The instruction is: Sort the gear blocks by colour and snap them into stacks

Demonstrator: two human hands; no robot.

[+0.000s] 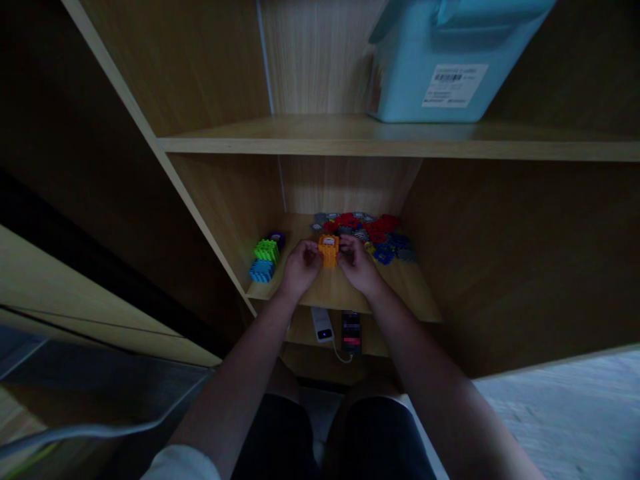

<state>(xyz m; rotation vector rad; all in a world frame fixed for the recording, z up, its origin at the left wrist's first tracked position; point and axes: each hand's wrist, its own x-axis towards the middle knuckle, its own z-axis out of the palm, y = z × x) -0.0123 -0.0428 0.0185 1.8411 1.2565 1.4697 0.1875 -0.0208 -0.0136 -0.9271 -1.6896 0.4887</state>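
Note:
Between my two hands is an orange toy block cube (329, 252) with ridged, notched edges and a pale patch near its top. The fingers of my left hand (303, 265) grip its left side. On its right side my right hand (358, 265) holds it too, fingers bent. Left of my hands, by the cabinet wall, are a green notched block (267, 251), a blue notched block (262, 271) and a dark purple piece (277, 239). Behind my right hand lies a loose pile of flat red pieces (380, 228), with blue pieces (385, 253) and grey ones among them.
A teal plastic bin (440, 60) with a white label stands on the upper shelf (300, 137), above my hands. On the lower shelf lie a white power bank (321, 325) and a phone (351, 332) joined by a cable. Cabinet walls enclose both sides.

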